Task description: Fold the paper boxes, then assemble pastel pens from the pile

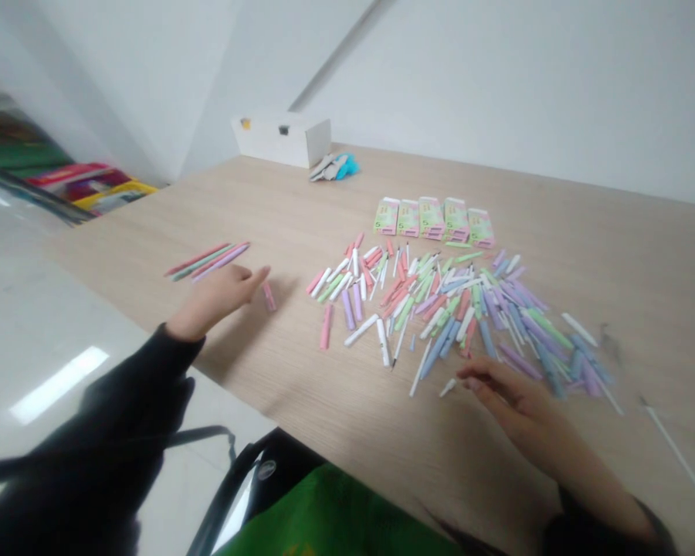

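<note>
My left hand (220, 297) is over the table's left side, forefinger stretched out beside a short pink pen part (269, 296). Just beyond that hand lies a row of long pens (208, 260) in red, green and purple. On the right, my right hand (513, 401) has its thumb and forefinger pinched at the end of a small white piece (448, 388). Behind it spreads a large loose pile of pen parts (440, 301) in white, pink, green, blue and purple. A separate pink barrel (326, 326) lies between the hands.
Several small green and pink boxes (432, 218) stand in a row behind the pile. A white box (283, 140) is by the wall, with a grey and blue bundle (334, 167) beside it. One thin white refill (675, 448) lies far right on the wooden table (347, 417).
</note>
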`<state>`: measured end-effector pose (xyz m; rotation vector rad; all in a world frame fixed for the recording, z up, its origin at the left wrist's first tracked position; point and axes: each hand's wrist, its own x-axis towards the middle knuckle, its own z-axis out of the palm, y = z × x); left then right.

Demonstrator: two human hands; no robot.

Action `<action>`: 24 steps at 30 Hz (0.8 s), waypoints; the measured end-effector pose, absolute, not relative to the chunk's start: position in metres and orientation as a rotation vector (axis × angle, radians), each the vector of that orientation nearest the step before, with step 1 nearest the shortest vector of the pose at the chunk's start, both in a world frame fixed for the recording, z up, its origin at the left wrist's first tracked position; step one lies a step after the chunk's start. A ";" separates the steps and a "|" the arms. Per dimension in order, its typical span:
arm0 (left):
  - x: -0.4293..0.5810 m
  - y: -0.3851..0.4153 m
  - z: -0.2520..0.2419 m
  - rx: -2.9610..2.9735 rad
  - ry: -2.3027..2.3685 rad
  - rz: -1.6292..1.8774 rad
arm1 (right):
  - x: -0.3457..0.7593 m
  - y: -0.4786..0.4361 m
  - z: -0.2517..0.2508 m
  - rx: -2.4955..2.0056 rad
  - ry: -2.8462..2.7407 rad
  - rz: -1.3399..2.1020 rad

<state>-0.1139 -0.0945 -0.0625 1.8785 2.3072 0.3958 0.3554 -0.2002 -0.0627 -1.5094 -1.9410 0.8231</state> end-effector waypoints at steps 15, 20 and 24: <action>-0.058 -0.146 -0.078 1.640 2.042 1.076 | 0.356 -0.214 -0.069 -1.517 -1.843 0.908; -0.042 -0.168 -0.083 1.628 2.042 0.828 | 0.356 -0.217 -0.071 -1.524 -1.772 0.872; -0.045 -0.174 -0.079 1.797 2.073 0.742 | 0.360 -0.219 -0.074 -1.538 -1.727 0.901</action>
